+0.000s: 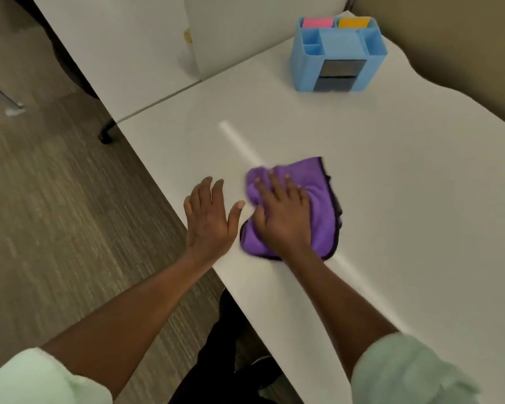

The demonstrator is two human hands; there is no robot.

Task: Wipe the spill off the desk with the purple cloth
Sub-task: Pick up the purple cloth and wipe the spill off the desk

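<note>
Right hand (282, 212) is flat, fingers spread, pressing the purple cloth (318, 199) onto the tabletop (391, 170) mid-wipe; left hand (209, 217) rests open beside it, probably bracing. Can't spot the spill.

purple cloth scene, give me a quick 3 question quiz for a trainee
1. Which hand presses on the purple cloth?
2. True or false: the left hand lies flat on the desk beside the cloth, holding nothing.
3. What colours are the two pads standing in the back of the blue organizer: A) pink and orange, B) green and white, C) black and red?

Key
1. The right hand, fingers spread on top of the cloth.
2. True.
3. A.
</note>
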